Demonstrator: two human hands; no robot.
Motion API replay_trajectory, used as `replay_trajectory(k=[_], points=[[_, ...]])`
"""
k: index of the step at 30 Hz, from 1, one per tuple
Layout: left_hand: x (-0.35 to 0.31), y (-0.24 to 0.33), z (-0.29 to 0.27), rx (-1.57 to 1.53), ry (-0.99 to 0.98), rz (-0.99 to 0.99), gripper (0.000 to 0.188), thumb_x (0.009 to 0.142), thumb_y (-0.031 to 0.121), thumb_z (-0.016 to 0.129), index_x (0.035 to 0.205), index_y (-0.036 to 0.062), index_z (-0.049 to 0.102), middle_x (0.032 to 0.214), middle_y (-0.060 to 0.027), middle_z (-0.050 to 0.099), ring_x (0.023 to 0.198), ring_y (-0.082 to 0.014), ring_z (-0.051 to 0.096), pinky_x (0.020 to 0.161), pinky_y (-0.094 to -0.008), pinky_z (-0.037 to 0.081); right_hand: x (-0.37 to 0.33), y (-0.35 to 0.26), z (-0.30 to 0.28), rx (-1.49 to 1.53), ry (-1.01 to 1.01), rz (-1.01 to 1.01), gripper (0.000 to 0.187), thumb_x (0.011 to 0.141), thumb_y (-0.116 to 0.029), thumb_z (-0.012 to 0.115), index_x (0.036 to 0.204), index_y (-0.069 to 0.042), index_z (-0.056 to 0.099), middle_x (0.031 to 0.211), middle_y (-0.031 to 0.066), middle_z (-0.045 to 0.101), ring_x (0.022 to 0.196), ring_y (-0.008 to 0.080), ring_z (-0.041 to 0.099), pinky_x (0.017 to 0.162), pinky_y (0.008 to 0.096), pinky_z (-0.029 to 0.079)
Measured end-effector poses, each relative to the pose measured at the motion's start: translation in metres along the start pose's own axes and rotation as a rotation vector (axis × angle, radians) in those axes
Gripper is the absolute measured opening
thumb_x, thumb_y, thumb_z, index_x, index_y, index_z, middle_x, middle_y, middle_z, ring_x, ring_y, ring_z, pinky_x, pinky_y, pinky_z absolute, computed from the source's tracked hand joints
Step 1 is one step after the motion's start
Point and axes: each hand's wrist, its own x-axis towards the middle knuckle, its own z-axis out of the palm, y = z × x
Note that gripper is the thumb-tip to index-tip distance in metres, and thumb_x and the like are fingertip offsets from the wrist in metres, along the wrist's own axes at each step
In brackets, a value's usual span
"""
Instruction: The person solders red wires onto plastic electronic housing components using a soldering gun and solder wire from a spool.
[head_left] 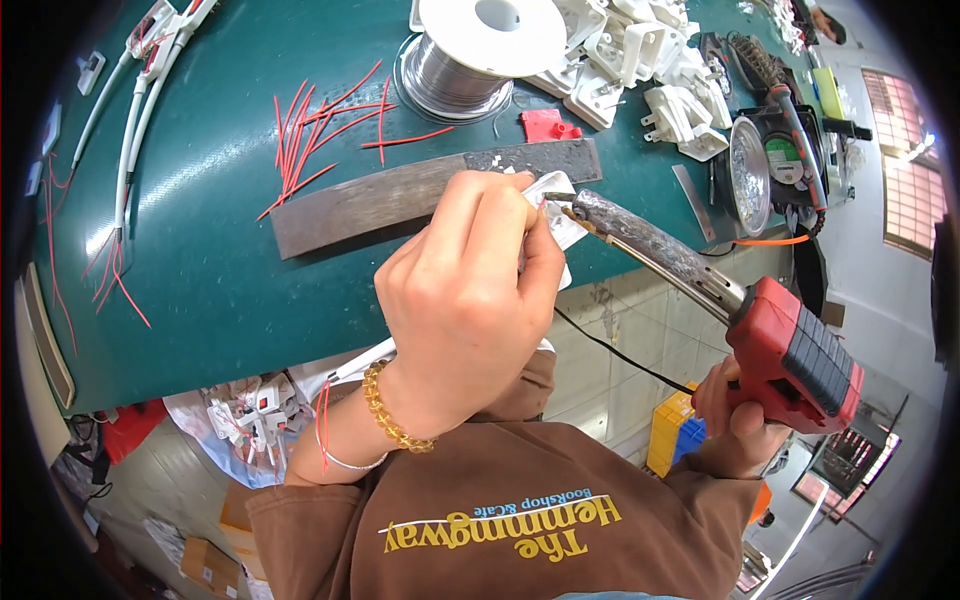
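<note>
My left hand [465, 285] is closed, pinching a small white plastic plug housing [556, 190] just past the table's front edge; part of the housing lies hidden behind my fingers. A white cable [362, 362] passes below that wrist, with thin red wires [325, 415] hanging by the forearm. My right hand [735, 420] grips the red-and-black handle of a soldering gun [795, 350]. Its metal barrel points up and left, and the thin tip reaches the housing beside my left fingertips. Whether the tip touches a wire there is too small to tell.
A long dark bar [370, 208] lies on the green table [210, 290] behind my left hand. Beyond it are loose red wires [310, 130], a solder wire spool [455, 85] and piled white plug housings [625, 45]. A round clear dish [748, 175] stands at the right.
</note>
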Motion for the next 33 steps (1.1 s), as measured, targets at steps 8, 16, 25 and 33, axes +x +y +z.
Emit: replay_trajectory(k=[8,16,25,33], points=[[0.0,0.0,-0.002,-0.076,-0.018,-0.028,0.014,0.069,-0.001,0.067,0.073,0.0044,0.055,0.086,-0.0073,0.064,0.052,-0.0203,0.059,0.047,-0.0296,0.046,-0.003,0.006,-0.023,-0.142,0.155,-0.144,0.082,0.06,-0.056,0.081,0.113,0.002,0.058,0.08,0.0052,0.062,0.065,0.0149,0.058,0.061,0.0277,0.047],[0.0,0.002,-0.007,-0.123,-0.07,-0.08,0.009,0.074,-0.006,0.066,0.078,-0.0018,0.059,0.091,-0.0131,0.065,0.058,-0.0143,0.059,0.052,-0.0262,0.048,0.022,-0.011,-0.029,-0.161,0.005,-0.302,0.067,0.079,-0.051,0.069,0.101,0.008,0.045,0.044,-0.0001,0.042,0.031,0.0095,0.039,0.033,0.0221,0.032],[-0.002,0.0,-0.006,-0.112,-0.065,-0.066,0.01,0.073,-0.007,0.065,0.078,-0.0019,0.059,0.091,-0.0131,0.065,0.058,-0.0147,0.06,0.051,-0.026,0.048,0.032,-0.036,-0.007,-0.163,-0.025,-0.16,0.067,0.076,-0.054,0.071,0.09,0.008,0.049,0.042,-0.0012,0.04,0.032,0.008,0.037,0.033,0.0225,0.032],[-0.003,-0.001,-0.003,-0.121,-0.05,-0.056,0.011,0.074,-0.007,0.064,0.079,-0.0019,0.057,0.092,-0.014,0.066,0.057,-0.0158,0.06,0.05,-0.0265,0.048,0.034,-0.052,-0.002,-0.154,-0.055,-0.196,0.072,0.076,-0.054,0.07,0.1,0.01,0.049,0.043,-0.0008,0.041,0.032,0.0075,0.037,0.033,0.0216,0.029]])
